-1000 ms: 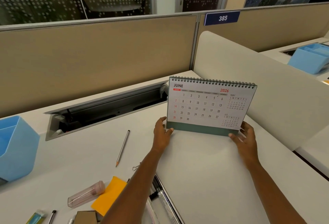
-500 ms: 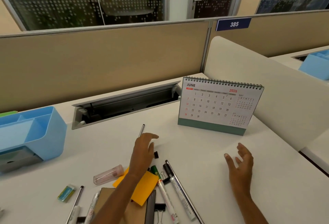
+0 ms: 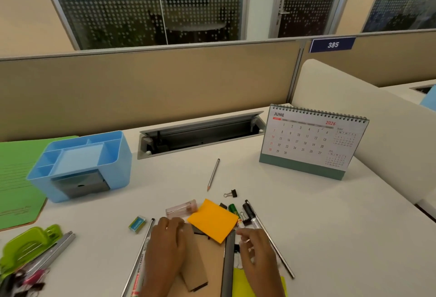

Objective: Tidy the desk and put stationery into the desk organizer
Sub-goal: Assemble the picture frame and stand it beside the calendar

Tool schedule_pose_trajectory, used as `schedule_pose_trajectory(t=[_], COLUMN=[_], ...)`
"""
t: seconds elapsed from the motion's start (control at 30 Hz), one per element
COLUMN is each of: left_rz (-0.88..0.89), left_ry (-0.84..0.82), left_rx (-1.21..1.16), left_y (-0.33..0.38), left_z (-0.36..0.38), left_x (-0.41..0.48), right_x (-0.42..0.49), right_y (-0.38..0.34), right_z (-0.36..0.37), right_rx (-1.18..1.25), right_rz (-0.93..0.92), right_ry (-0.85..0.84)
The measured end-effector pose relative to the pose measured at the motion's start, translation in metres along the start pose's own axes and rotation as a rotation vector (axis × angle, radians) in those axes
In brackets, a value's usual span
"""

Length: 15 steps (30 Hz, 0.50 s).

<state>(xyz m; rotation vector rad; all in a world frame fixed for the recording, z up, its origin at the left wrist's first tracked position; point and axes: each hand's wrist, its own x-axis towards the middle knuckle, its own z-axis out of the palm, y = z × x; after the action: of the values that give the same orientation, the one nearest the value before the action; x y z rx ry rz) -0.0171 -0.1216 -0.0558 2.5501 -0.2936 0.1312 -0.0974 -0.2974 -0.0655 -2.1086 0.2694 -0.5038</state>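
The blue desk organizer (image 3: 80,164) stands at the left with its top compartments bare. Loose stationery lies in front of me: a pencil (image 3: 213,175), a black binder clip (image 3: 231,194), an orange sticky-note pad (image 3: 213,220), a pink clear case (image 3: 181,209), a small eraser (image 3: 137,224) and markers (image 3: 250,214). My left hand (image 3: 167,249) rests on a brown notebook (image 3: 203,261), fingertips at its top left corner. My right hand (image 3: 257,254) hovers beside the notebook's dark grey spine (image 3: 228,261), fingers loosely curled and holding nothing I can see.
A desk calendar (image 3: 311,141) stands at the back right by the white divider. A green folder (image 3: 14,178) and a green hole punch (image 3: 26,247) with pens lie at the far left. An open cable tray (image 3: 200,133) runs along the back. A yellow pad (image 3: 254,285) lies near the front edge.
Both hands left the calendar, which now stands on the desk, and drew back to the pile in front of me. The left hand now rests on the brown notebook.
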Motion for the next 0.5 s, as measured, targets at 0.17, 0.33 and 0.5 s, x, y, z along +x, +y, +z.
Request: schedule_pose_trajectory(t=[0.17, 0.33, 0.5], left_rz=[-0.108, -0.210, -0.270], left_ry=[-0.031, -0.102, -0.164], left_rx=[0.145, 0.253, 0.210], left_y=[-0.005, -0.001, 0.002], left_z=[-0.014, -0.019, -0.019], left_x=[-0.023, -0.032, -0.027], right_x=[-0.011, -0.013, -0.012], right_y=[-0.015, -0.030, -0.038], right_z=[0.012, 0.016, 0.018], right_rx=[-0.149, -0.168, -0.100], right_rz=[0.230, 0.314, 0.357], right_ry=[-0.284, -0.261, -0.265])
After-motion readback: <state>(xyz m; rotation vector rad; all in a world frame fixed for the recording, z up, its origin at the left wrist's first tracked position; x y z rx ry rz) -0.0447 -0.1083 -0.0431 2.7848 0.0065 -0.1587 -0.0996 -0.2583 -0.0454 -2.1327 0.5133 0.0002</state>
